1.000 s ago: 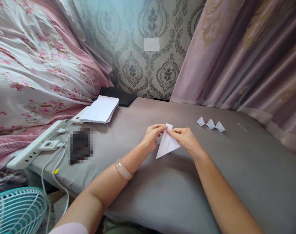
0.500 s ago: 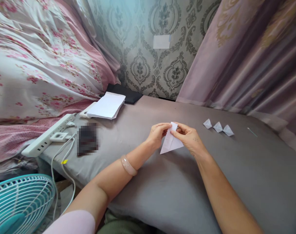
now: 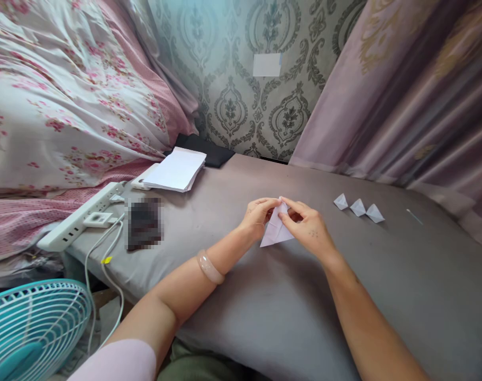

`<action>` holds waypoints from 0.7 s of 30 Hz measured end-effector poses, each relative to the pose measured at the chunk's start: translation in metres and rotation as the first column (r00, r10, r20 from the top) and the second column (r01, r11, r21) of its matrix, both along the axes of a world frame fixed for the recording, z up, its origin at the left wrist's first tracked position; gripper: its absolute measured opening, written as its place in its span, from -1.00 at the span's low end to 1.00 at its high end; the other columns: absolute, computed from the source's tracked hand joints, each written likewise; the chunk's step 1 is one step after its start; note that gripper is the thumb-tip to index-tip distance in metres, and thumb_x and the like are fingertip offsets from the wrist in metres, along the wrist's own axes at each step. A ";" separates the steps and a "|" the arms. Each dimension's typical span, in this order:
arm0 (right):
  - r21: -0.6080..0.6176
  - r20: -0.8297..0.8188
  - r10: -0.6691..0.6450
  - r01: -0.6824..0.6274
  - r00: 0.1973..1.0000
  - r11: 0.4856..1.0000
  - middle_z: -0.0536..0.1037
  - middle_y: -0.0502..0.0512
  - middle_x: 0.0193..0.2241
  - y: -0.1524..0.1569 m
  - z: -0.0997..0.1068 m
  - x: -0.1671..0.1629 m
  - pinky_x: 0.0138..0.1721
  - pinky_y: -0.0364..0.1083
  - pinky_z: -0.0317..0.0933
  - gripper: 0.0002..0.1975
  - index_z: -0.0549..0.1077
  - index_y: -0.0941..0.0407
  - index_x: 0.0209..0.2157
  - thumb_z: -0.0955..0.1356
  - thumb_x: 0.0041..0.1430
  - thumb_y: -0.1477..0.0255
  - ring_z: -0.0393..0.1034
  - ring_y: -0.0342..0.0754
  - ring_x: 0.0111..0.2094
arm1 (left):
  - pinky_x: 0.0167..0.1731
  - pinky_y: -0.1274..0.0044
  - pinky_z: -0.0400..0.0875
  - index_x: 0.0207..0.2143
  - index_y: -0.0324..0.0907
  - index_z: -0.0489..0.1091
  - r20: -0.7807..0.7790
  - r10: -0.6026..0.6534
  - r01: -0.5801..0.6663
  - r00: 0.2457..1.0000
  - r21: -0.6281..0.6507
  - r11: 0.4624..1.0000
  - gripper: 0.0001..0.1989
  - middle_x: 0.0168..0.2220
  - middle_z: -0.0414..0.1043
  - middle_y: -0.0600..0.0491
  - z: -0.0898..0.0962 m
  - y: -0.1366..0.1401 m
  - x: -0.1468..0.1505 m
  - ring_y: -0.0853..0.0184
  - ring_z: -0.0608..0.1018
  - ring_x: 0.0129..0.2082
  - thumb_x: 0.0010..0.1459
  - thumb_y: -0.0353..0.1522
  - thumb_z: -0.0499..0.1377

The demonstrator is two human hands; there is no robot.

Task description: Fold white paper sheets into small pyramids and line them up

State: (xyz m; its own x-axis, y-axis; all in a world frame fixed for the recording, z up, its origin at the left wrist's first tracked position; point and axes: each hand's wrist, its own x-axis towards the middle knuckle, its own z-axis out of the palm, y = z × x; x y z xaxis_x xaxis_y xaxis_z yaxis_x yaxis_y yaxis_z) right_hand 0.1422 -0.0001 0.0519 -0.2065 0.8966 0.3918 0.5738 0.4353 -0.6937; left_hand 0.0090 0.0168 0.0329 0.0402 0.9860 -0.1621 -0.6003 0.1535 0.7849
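Note:
A folded sheet of white paper point(image 3: 275, 233), roughly triangular with its wide edge toward me, is held up between both hands above the grey cloth surface. My left hand point(image 3: 258, 216) pinches its upper left side near the tip. On the other side, my right hand point(image 3: 307, 223) grips the paper with the thumb on its face and the index finger at the top. The fingers behind the sheet are partly hidden. To the right lie three small folded paper pieces point(image 3: 358, 207) in a row.
A stack of white paper point(image 3: 176, 168) lies at the back left, by a black flat item point(image 3: 209, 151). Along the left edge runs a white power strip point(image 3: 82, 214) with cables, near a blurred-out dark object point(image 3: 144, 223). A turquoise fan point(image 3: 34, 328) stands lower left; a cotton swab point(image 3: 414, 216) lies right.
At the top of the paper, the blunt strip end that stuck up is now a narrow point. My right index finger has moved onto that tip. The view has shifted slightly.

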 end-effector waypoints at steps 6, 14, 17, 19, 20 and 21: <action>0.223 0.409 -0.108 0.016 0.906 0.975 0.45 0.12 -0.34 -0.013 0.012 -0.003 -0.22 -0.06 0.22 -0.51 0.39 0.17 0.11 0.21 0.14 0.45 0.33 -0.01 -0.25 | -0.45 0.53 0.19 -0.56 -0.28 0.46 -0.020 -0.020 0.021 1.000 0.070 0.997 -0.88 -0.60 0.34 0.10 -0.004 0.002 -0.001 0.48 0.33 -0.56 -0.20 -0.41 0.32; 0.328 0.689 -0.245 0.008 0.682 0.945 0.45 0.19 -0.30 -0.024 0.016 -0.007 -0.29 -0.03 0.16 -0.43 0.27 0.15 0.19 0.17 0.10 0.55 0.28 0.07 -0.22 | -0.32 0.50 0.25 -0.48 -0.30 0.53 -0.046 -0.082 0.086 0.996 0.111 0.990 -0.81 -0.48 0.46 0.01 -0.002 0.003 -0.004 0.43 0.41 -0.46 -0.20 -0.37 0.37; 0.335 0.757 -0.274 0.008 0.593 0.942 0.44 0.24 -0.29 -0.026 0.016 -0.010 -0.29 -0.02 0.14 -0.41 0.23 0.21 0.21 0.17 0.10 0.59 0.28 0.09 -0.23 | -0.31 0.51 0.25 -0.47 -0.30 0.55 -0.058 -0.105 0.112 0.993 0.130 0.985 -0.79 -0.46 0.47 -0.01 -0.004 0.004 -0.004 0.42 0.41 -0.43 -0.21 -0.35 0.39; 0.335 0.785 -0.291 0.020 0.548 0.942 0.43 0.26 -0.29 -0.029 0.015 -0.012 -0.29 -0.01 0.14 -0.44 0.24 0.23 0.19 0.15 0.13 0.62 0.28 0.09 -0.24 | -0.30 0.51 0.25 -0.47 -0.30 0.55 -0.055 -0.128 0.134 0.990 0.136 0.982 -0.77 -0.46 0.48 -0.01 -0.006 0.005 -0.004 0.42 0.42 -0.43 -0.20 -0.32 0.40; 0.331 0.790 -0.293 0.028 0.539 0.943 0.43 0.27 -0.30 -0.030 0.015 -0.013 -0.30 -0.01 0.14 -0.46 0.26 0.23 0.18 0.13 0.15 0.63 0.28 0.09 -0.24 | -0.30 0.51 0.26 -0.48 -0.30 0.54 -0.049 -0.143 0.148 0.989 0.134 0.980 -0.76 -0.46 0.48 -0.01 -0.007 0.006 -0.004 0.42 0.42 -0.43 -0.19 -0.30 0.40; 0.320 0.790 -0.289 0.037 0.541 0.947 0.43 0.28 -0.29 -0.031 0.015 -0.014 -0.30 0.00 0.15 -0.47 0.28 0.23 0.16 0.12 0.16 0.64 0.29 0.10 -0.24 | -0.29 0.50 0.27 -0.48 -0.29 0.54 -0.040 -0.158 0.162 0.987 0.126 0.979 -0.74 -0.46 0.48 -0.01 -0.007 0.006 -0.004 0.42 0.43 -0.43 -0.20 -0.29 0.41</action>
State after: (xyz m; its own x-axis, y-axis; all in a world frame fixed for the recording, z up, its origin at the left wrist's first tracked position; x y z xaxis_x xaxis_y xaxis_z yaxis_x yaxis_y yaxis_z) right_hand 0.1287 -0.0307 0.0666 -0.4073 0.8520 0.3289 0.9096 0.3462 0.2296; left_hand 0.0051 0.0231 0.0257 0.1965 0.9797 -0.0383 -0.5524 0.1430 0.8212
